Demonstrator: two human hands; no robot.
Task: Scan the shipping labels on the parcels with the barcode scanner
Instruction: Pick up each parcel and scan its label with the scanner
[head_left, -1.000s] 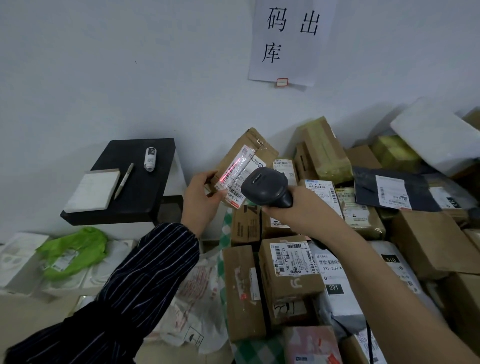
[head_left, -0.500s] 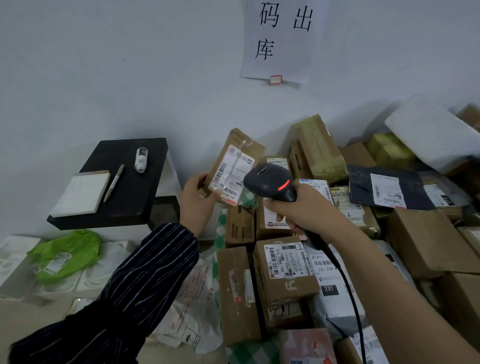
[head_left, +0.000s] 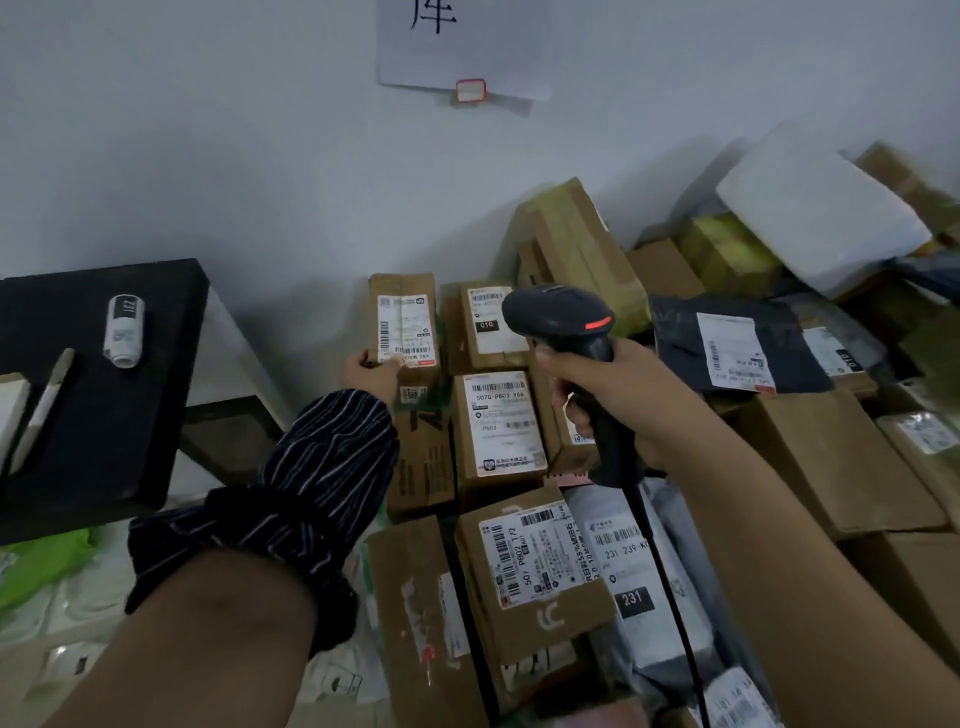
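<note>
- Pinching small cardboard parcel (head_left: 404, 325) by its lower edge with left hand (head_left: 374, 371).
- Gripping barcode scanner (head_left: 556, 317) in right hand (head_left: 618, 395), fingers curled round handle.
- Apparently between scans; next, aim at a shipping label (head_left: 496, 415).

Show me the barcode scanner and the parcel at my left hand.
black handheld barcode scanner (head_left: 557, 316), head view, top of its head.
small brown cardboard parcel (head_left: 408, 327), head view, its white label.

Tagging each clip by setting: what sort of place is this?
Probably a parcel sorting or dispatch room: labelled cardboard parcels heaped against the wall, a corded barcode scanner gripped in the right hand, and a paper sign hanging above the pile.
</note>
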